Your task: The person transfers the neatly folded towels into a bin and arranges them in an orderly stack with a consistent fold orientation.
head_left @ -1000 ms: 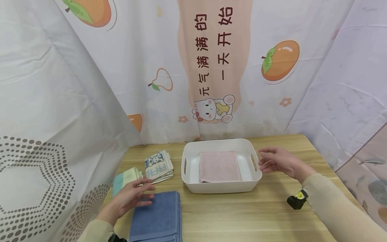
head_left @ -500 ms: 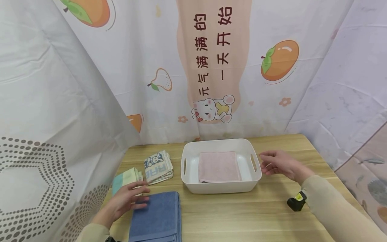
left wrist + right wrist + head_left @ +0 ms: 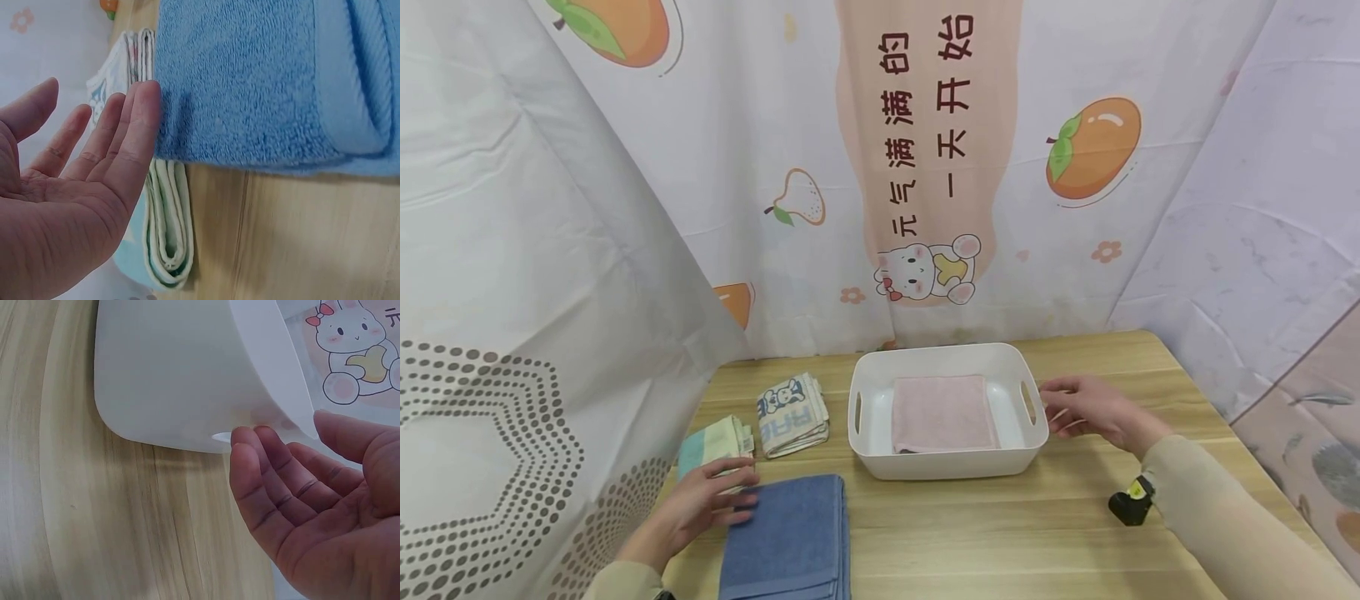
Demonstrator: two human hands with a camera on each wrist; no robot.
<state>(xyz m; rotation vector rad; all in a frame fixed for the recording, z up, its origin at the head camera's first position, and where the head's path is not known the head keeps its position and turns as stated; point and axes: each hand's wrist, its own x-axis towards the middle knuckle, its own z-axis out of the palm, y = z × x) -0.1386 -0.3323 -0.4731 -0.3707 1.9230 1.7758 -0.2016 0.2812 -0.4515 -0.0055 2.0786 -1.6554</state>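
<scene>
My left hand (image 3: 700, 504) hovers with loosely spread fingers by the left edge of a folded blue towel (image 3: 790, 533), holding nothing. In the left wrist view its fingertips (image 3: 147, 94) overlap the side of that towel. Partly behind the left hand lies a folded teal-and-cream towel (image 3: 709, 440). My right hand (image 3: 1097, 410), fingers relaxed and slightly bent, is at the right end of a white plastic basket (image 3: 947, 467). In the right wrist view its fingertips (image 3: 244, 459) lie right by the handle hole, gripping nothing. Inside the basket rests a folded pink towel (image 3: 943, 412).
A folded cream towel with a blue rabbit print (image 3: 793, 417) lies left of the basket. All stand on a wooden table (image 3: 1000, 533). Behind hangs a printed curtain (image 3: 805, 275), and another white curtain (image 3: 587, 250) closes off the left side.
My left hand has drifted left and slightly down, toward the blue towel's left edge. My right hand has shifted only slightly beside the basket. The towels and basket stay put.
</scene>
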